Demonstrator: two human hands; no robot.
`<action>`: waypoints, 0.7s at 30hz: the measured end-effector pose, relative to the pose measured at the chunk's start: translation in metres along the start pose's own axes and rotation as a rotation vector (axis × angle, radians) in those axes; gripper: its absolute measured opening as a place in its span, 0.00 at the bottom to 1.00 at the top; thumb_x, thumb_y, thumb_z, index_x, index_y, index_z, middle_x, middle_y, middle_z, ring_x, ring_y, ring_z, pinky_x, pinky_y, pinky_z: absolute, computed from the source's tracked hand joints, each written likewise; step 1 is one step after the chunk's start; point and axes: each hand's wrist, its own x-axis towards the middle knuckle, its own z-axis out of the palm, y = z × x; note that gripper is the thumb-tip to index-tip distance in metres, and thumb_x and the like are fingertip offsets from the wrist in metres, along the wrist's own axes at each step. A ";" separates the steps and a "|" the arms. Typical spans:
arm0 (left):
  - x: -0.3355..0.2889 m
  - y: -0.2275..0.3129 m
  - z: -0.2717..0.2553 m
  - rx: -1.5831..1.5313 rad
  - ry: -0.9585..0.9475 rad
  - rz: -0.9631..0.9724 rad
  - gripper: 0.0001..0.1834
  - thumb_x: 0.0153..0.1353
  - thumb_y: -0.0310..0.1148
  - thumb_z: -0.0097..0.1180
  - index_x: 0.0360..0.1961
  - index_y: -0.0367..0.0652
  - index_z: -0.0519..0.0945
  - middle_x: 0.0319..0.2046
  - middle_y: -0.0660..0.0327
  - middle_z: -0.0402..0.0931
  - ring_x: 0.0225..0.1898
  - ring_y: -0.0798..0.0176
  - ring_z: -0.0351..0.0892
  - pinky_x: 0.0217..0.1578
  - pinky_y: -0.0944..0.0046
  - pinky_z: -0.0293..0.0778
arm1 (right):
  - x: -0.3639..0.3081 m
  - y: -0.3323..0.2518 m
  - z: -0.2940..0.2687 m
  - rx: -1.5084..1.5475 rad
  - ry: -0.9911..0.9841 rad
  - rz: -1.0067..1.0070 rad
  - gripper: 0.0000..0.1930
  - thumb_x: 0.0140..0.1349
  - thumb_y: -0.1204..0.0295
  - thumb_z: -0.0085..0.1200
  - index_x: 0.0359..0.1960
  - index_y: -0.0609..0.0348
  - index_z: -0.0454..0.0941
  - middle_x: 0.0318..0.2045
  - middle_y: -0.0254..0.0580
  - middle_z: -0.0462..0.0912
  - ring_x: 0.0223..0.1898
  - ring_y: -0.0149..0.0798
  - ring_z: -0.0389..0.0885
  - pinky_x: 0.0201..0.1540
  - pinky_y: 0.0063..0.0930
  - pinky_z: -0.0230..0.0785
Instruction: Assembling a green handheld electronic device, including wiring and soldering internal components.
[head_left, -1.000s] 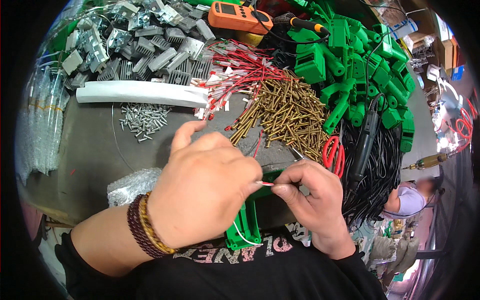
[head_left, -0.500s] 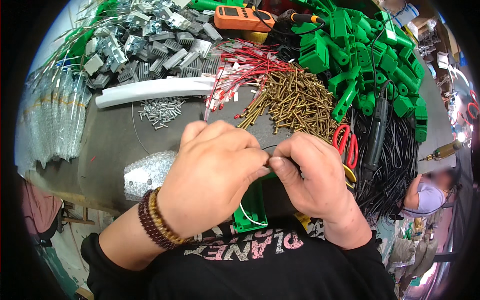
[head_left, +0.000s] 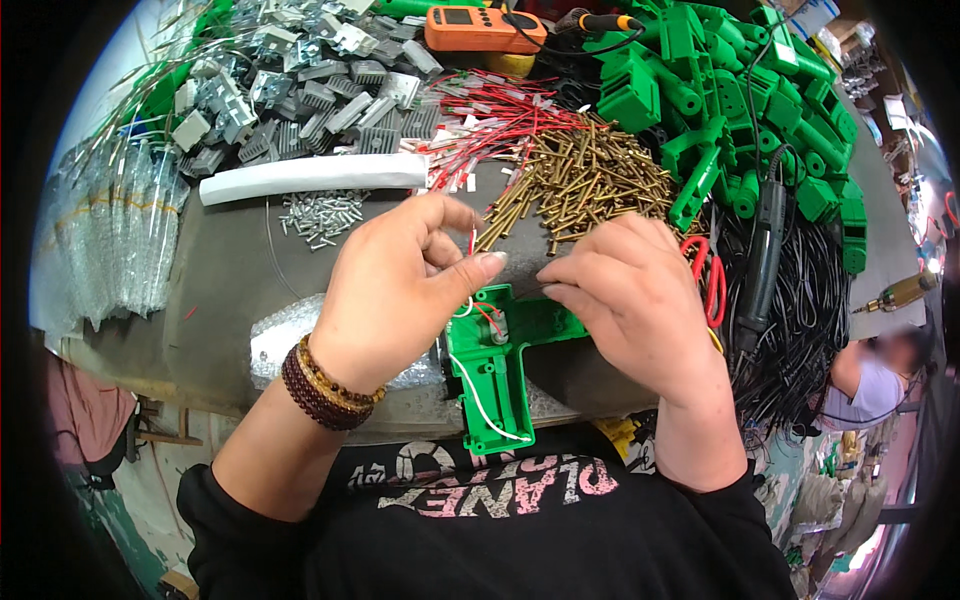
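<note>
Centrally, a person's two bare hands meet above a grey table [head_left: 225, 290]. The left hand [head_left: 400, 285] has its thumb and forefinger closed, apparently pinching a red-and-white wire end [head_left: 472, 241]. The right hand [head_left: 640, 290] has thumb and fingertips drawn together in a similar grip; whether they hold anything cannot be told. An open green plastic housing [head_left: 510, 385] lies just below and between the hands, nearer the person's body. Its longer section points toward the body, tilted slightly, and a side arm runs right, beneath the right fingers. The left thumb is just beyond the housing's upper end, making the left hand nearer to that end. Inside sit a small grey component [head_left: 497, 326] with red leads and a white wire [head_left: 480, 405] along the longer section. Beyond the hands are brass-coloured screws [head_left: 600, 180], with red-handled scissors [head_left: 714, 290] just beside the right hand.
</note>
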 end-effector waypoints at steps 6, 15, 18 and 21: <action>-0.051 0.000 -0.017 0.443 0.112 0.809 0.20 0.46 0.33 0.71 0.41 0.44 0.81 0.33 0.62 0.77 0.34 0.61 0.73 0.44 0.56 0.68 | -0.024 -0.004 -0.007 0.007 0.140 -0.086 0.12 0.45 0.73 0.69 0.34 0.53 0.83 0.28 0.31 0.77 0.30 0.38 0.76 0.35 0.33 0.64; -0.061 -0.009 -0.003 0.628 0.028 0.902 0.13 0.41 0.35 0.69 0.32 0.51 0.85 0.36 0.70 0.81 0.38 0.65 0.79 0.50 0.53 0.65 | -0.043 -0.020 -0.015 0.027 0.179 -0.182 0.14 0.40 0.72 0.68 0.33 0.55 0.85 0.27 0.30 0.78 0.26 0.34 0.76 0.31 0.30 0.64; -0.056 -0.008 -0.002 0.572 0.034 0.919 0.15 0.41 0.36 0.69 0.34 0.51 0.85 0.34 0.69 0.81 0.35 0.65 0.79 0.47 0.54 0.67 | -0.048 -0.031 -0.006 0.029 0.080 -0.297 0.15 0.39 0.70 0.63 0.33 0.55 0.85 0.30 0.30 0.79 0.27 0.31 0.76 0.29 0.28 0.65; -0.049 -0.001 -0.001 0.510 -0.031 0.883 0.17 0.42 0.35 0.69 0.37 0.49 0.85 0.33 0.68 0.80 0.33 0.64 0.79 0.43 0.56 0.69 | -0.039 -0.038 0.004 0.039 0.150 -0.334 0.16 0.38 0.70 0.64 0.35 0.56 0.86 0.30 0.31 0.79 0.25 0.31 0.74 0.27 0.25 0.63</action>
